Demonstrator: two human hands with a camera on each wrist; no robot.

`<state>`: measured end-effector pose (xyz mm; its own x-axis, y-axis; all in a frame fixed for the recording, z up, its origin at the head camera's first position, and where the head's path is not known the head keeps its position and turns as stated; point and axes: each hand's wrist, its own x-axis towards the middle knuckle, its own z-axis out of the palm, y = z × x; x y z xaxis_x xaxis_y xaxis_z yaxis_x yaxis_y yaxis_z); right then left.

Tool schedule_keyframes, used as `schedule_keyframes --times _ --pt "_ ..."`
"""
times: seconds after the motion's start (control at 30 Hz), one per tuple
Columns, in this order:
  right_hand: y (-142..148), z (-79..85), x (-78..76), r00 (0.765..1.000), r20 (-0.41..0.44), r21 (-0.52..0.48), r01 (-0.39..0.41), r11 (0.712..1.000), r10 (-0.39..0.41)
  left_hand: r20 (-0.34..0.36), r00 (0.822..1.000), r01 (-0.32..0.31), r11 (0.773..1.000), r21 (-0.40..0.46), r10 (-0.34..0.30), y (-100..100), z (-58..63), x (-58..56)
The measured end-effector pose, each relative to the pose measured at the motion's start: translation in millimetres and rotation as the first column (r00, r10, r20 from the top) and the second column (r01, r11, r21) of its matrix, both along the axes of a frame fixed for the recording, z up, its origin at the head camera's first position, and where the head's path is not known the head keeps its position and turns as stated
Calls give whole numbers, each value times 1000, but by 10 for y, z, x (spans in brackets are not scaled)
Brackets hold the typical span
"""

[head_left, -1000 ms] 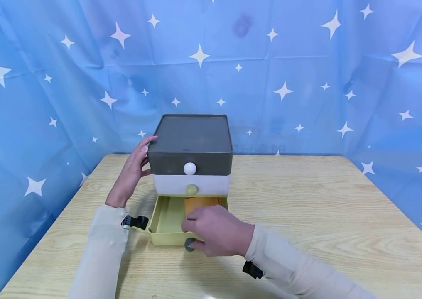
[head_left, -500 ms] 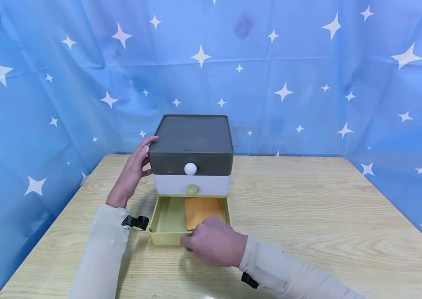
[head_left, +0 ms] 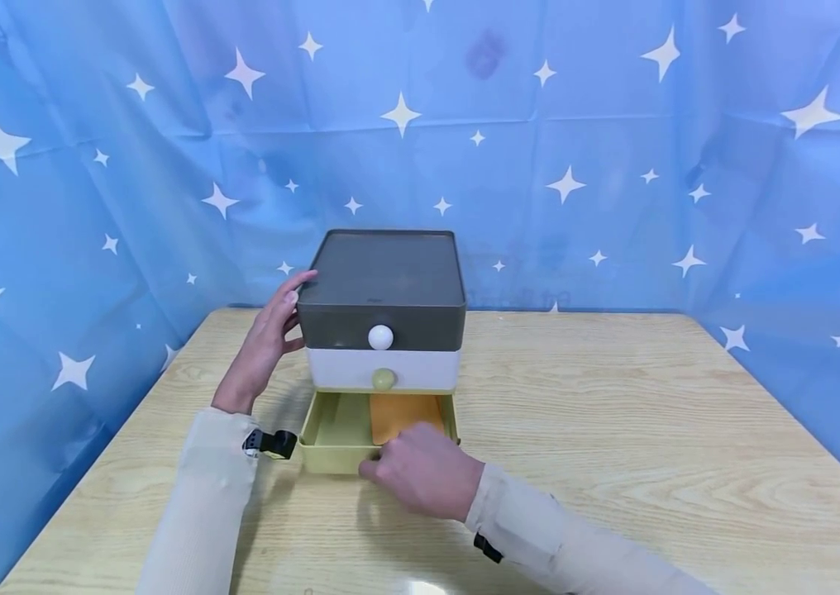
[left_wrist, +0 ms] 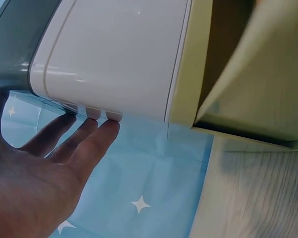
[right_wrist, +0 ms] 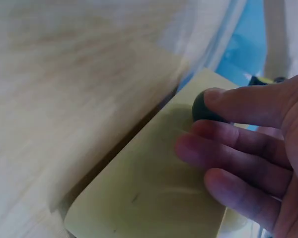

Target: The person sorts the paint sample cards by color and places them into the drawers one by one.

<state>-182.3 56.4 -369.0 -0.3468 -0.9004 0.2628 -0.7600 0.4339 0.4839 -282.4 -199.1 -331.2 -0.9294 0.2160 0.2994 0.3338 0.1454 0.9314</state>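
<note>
A small three-tier drawer box (head_left: 390, 268) stands on the table, dark grey on top, white in the middle, yellow-green at the bottom. Its bottom drawer (head_left: 338, 459) is pulled partway out, with a flat orange piece (head_left: 393, 416) lying inside on the right. My right hand (head_left: 427, 471) pinches the drawer's dark round knob (right_wrist: 202, 106) between thumb and fingers, the other fingertips close to the drawer front. Against the box's left side rests my left hand (head_left: 262, 347); its fingers (left_wrist: 97, 144) are extended, fingertips touching the white tier.
A white knob (head_left: 380, 337) sits on the grey drawer and a green knob (head_left: 384, 379) on the white one. The wooden table (head_left: 598, 430) stretches to both sides, and a blue star-patterned cloth (head_left: 509, 157) hangs behind it.
My right hand has come down to the dark knob and taken hold of it. The bottom drawer has slid slightly inward. My left hand stays at the box's side.
</note>
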Motion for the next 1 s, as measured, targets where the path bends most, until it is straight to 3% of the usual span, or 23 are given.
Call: schedule_keyframes --times 0.37,0.77,1.0 --pt "-55 -37 -247 992 75 -57 101 993 -96 13 1000 -5 1000 -1 5 21 15 19" --pt "28 -161 -570 991 -5 -229 131 964 -136 13 1000 -6 1000 6 6 39 11 -1" --pt "20 -181 -634 985 21 -249 171 953 -172 15 1000 -11 1000 -3 11 22 12 14"
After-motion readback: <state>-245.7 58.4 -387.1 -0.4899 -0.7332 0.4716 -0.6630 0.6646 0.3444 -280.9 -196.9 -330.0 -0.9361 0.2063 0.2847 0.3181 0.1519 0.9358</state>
